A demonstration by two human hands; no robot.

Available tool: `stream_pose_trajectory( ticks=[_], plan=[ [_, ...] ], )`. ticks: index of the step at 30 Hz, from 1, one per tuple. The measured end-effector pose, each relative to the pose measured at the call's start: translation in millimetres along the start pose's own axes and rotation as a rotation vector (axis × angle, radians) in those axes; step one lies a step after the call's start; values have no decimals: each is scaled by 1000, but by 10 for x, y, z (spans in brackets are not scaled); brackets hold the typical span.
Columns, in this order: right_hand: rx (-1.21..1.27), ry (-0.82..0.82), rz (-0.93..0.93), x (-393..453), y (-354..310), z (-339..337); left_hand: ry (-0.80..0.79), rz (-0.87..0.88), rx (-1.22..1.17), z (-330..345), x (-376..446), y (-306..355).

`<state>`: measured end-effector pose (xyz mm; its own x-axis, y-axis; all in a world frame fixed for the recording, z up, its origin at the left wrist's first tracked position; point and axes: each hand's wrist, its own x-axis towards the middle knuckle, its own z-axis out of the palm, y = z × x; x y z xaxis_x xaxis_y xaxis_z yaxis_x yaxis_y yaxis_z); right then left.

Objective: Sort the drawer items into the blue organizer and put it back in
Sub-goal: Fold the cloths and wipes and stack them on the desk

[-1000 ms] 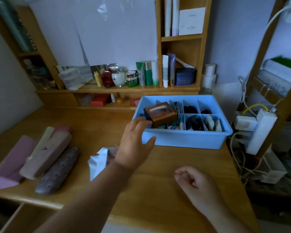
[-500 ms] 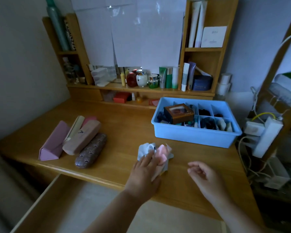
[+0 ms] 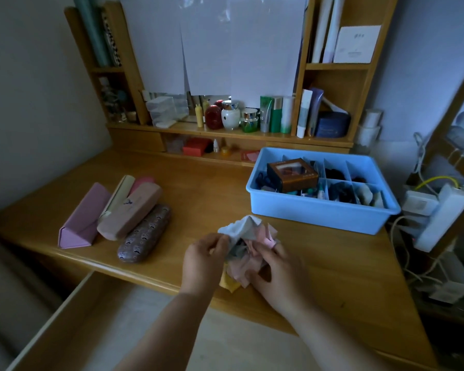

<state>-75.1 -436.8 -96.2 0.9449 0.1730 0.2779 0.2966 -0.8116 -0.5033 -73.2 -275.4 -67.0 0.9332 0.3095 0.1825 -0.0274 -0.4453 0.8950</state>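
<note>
Cloths (image 3: pixel 248 247), a crumpled bundle of white, grey, pink and yellow pieces, sit at the front edge of the wooden desk (image 3: pixel 214 188), gripped from both sides. Left hand (image 3: pixel 201 263) pinches the white and grey piece between thumb and fingertips, its fingers curled shut on the fabric. Right hand (image 3: pixel 279 271) has its fingers closed around the pink folds on the other side. Behind the bundle and to the right stands the blue organizer (image 3: pixel 319 212), near the desk's right edge, its compartments filled with small dark items; a brown box (image 3: pixel 292 174) rests tilted on top of its left compartments. Well to the left lie a pink triangular case (image 3: pixel 82 218), a tan case (image 3: pixel 130 210) and a patterned dark case (image 3: pixel 145 232), touching side by side. Below the desk edge the drawer (image 3: pixel 65 317) is pulled out.
</note>
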Motion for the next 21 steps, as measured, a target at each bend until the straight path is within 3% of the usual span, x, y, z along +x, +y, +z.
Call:
stream_pose_trajectory(
  ticks=[4,6,10,15,17,19,21],
  plan=[
    [23,-147,-4,245,-114,60,38,78,-160,-165,137,219],
    [225,-170,8,306,-176,-6,16,133,-130,-238,179,353],
    [646,52,184,204,-224,-330,-111,156,-93,-303,128,609],
    [358,323,-183,-126,-140,-742,-299,88,-136,-161,-160,861],
    [330,409,-217,-207,-123,-900,-325,73,-63,-64,-256,917],
    [426,380,-123,-266,-113,-1040,-313,84,23,16,-351,960],
    [579,226,128,-298,-76,-1168,-376,85,-48,69,-442,981]
  ],
)
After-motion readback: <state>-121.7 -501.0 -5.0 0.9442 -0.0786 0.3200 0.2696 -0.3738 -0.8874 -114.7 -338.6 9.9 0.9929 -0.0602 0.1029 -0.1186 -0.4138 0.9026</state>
